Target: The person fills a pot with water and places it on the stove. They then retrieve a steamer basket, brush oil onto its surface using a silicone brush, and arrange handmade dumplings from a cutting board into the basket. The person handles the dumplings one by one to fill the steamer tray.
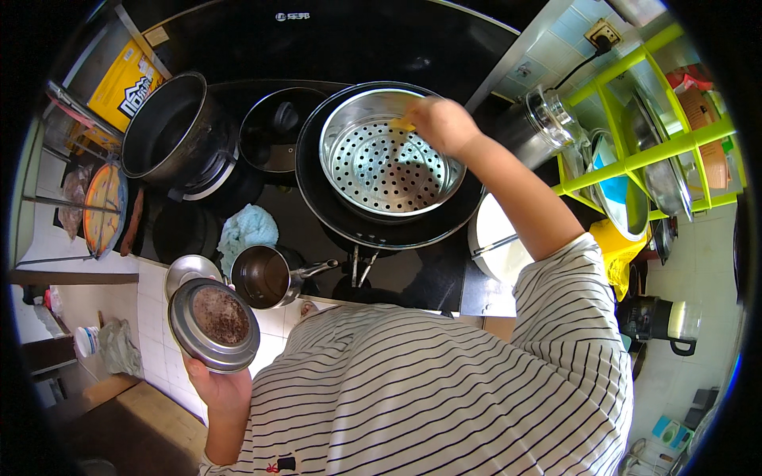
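Observation:
My right hand (443, 128), a little blurred, pinches a small yellow piece (403, 124) over the rim of a perforated metal steamer basket (387, 160). Beneath the basket is a wide black pan (312, 196) on the stove. Down at the lower left, my left hand (220, 381) grips a round metal bowl or lid (213, 326) with a brown, stained flat face turned up. Another shiny metal dish (189, 271) shows just behind it. Beside these stands a small metal saucepan (262, 276) with dark brown inside, its handle pointing right.
A deep dark pot (164, 134) stands on the left burner, with a glass lid (277, 134) beside it. A light blue cloth (247, 232) lies near the saucepan. At right are a white basin (497, 238), a metal flask (530, 128) and a green dish rack (631, 160).

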### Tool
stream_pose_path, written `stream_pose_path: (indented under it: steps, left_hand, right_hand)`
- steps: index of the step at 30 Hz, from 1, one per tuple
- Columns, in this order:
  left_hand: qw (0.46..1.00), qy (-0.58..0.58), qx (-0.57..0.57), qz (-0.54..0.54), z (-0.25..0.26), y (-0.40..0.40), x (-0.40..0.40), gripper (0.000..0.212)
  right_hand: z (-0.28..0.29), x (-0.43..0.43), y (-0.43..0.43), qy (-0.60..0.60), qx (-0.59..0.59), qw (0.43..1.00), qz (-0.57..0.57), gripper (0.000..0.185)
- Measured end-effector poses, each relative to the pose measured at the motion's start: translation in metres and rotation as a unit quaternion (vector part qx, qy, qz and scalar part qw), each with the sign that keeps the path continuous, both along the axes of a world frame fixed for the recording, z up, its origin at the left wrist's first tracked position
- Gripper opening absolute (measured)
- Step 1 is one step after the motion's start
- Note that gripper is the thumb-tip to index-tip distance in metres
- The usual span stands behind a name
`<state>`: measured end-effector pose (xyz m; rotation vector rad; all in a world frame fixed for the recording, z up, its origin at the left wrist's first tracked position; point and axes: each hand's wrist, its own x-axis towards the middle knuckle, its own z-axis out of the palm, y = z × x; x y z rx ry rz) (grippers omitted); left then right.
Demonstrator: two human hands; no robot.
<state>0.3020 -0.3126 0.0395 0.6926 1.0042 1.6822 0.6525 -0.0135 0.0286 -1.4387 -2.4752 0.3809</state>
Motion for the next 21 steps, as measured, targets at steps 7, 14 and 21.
stream_pose_path:
  steps: [7, 14, 21]
  left_hand:
    - [1.0, 0.012, 0.002, 0.006, 0.003, 0.001, 0.005, 0.075]
    - [0.999, 0.032, -0.003, -0.008, 0.008, 0.004, 0.006, 0.078]
    - [0.959, 0.278, -0.016, -0.05, 0.019, 0.04, 0.021, 0.096]
  right_hand:
    - [0.026, -0.038, -0.042, -0.002, -0.228, 0.962, 0.148, 0.019]
    - [-0.007, -0.026, 0.019, 0.009, -0.027, 0.997, -0.079, 0.02]
    - [0.038, -0.003, -0.035, -0.171, -0.109, 0.976, 0.076, 0.017]
